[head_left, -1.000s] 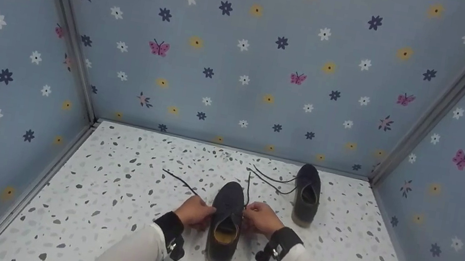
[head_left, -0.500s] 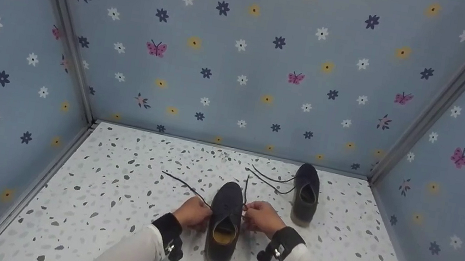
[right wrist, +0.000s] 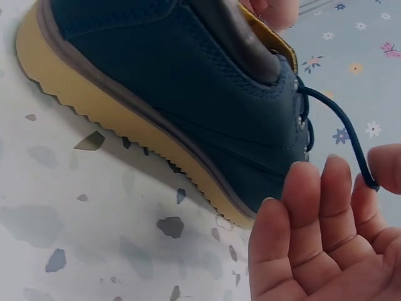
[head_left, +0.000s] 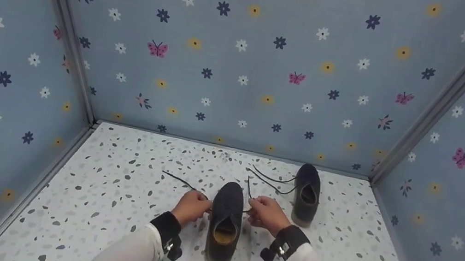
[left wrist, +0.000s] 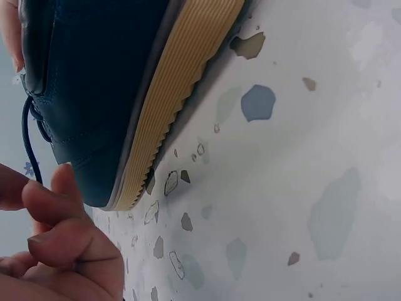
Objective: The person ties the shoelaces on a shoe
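Note:
A dark blue shoe [head_left: 230, 195] with a tan ridged sole [right wrist: 125, 119] stands on the floor between both hands, toe pointing away. My left hand [head_left: 191, 207] pinches one end of its dark shoelace [left wrist: 27, 135] beside the shoe's left side. On the other side, my right hand [head_left: 266, 213] pinches the other shoelace end [right wrist: 341, 116] between thumb and forefinger, its remaining fingers loosely bent. The lace runs from the top eyelets to the right thumb in the right wrist view. Loose lace tips stick out past both hands toward the back wall.
A second dark shoe [head_left: 306, 198] stands at the back right, with its two untied laces [head_left: 273, 181] lying leftward on the floor. Speckled white flooring [head_left: 120, 192] meets flower-patterned panels [head_left: 244, 57] at the back and both sides.
My right hand has moved slightly up and away from the shoe, drawing its lace outward. My left hand has shifted a little outward and up with its lace. The shoe stays in place.

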Available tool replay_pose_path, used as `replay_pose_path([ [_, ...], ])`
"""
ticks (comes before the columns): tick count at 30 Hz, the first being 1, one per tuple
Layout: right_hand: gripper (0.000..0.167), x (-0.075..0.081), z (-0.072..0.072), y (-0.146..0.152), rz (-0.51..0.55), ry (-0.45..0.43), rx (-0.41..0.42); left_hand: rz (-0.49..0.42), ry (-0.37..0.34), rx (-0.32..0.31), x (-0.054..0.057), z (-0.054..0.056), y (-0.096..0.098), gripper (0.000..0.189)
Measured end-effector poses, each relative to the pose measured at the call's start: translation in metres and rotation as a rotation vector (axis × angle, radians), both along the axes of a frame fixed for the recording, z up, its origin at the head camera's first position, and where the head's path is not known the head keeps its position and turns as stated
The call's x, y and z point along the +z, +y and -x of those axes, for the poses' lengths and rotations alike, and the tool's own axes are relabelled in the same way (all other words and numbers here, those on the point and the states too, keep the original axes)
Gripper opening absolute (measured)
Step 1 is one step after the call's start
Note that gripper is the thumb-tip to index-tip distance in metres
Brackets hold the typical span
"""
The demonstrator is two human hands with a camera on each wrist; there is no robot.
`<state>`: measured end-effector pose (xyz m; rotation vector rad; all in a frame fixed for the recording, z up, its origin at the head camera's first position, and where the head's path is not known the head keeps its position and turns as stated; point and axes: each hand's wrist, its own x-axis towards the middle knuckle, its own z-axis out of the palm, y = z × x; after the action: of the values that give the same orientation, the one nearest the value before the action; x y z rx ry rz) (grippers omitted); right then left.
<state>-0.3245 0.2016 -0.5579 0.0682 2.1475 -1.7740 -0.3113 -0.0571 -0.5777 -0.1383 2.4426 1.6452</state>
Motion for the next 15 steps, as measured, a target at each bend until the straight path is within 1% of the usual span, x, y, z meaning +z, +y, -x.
replay_pose_path([
  [4,0.026,0.003,0.001,0.004,0.003,0.021,-0.024,-0.067,0.016,0.043,0.002,0.002,0.002,0.015],
  [9,0.02,0.004,0.004,0.006,0.046,0.024,-0.048,-0.12,0.04,0.046,0.006,0.001,0.005,0.007],
  [15,0.016,0.007,0.004,0.009,0.117,0.036,-0.071,-0.195,0.034,0.049,0.012,-0.001,0.008,0.004],
])
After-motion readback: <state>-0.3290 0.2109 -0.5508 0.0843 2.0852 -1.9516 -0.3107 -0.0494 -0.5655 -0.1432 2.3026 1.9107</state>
